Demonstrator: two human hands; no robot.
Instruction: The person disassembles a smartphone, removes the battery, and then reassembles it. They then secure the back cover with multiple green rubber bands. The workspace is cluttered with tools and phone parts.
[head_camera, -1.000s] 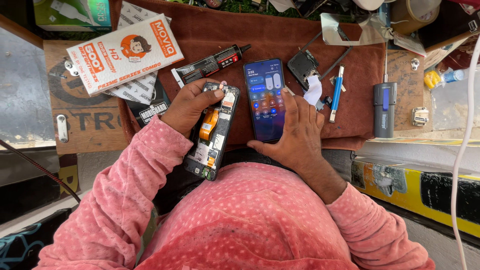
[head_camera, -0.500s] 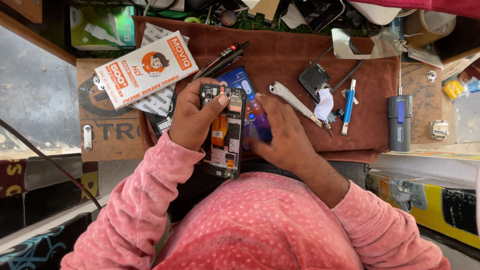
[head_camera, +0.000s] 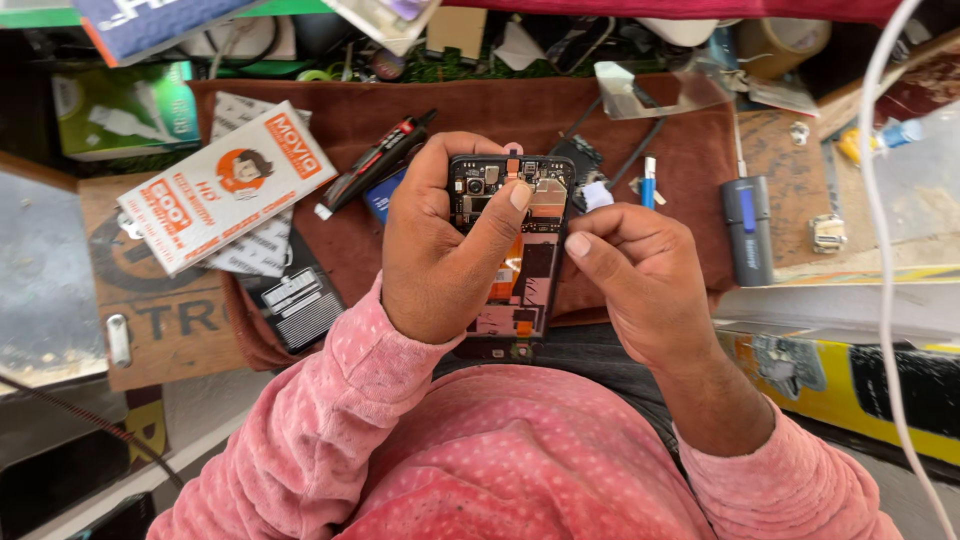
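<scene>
My left hand (head_camera: 440, 250) grips an opened phone (head_camera: 530, 270) with its back cover off, so the circuit board, camera modules and orange flex parts show. The left thumb presses on the upper board. My right hand (head_camera: 640, 280) touches the phone's right edge, with thumb and forefinger pinched close to its middle. I cannot tell whether those fingers hold a small part. Both hands hold the phone above a brown cloth (head_camera: 500, 110). A blue corner of another phone (head_camera: 385, 195) peeks out beside my left hand.
On the cloth lie a black and red pen-like tool (head_camera: 375, 165), a blue-handled tool (head_camera: 648, 180) and a dark grey device (head_camera: 748, 230). A white and orange box (head_camera: 225, 185) sits left, a green box (head_camera: 125, 110) behind it. A white cable (head_camera: 880, 200) hangs right.
My right hand has let go of the lit phone, which now lies mostly hidden beneath the hands. The opened phone has moved to the centre, with both hands on it.
</scene>
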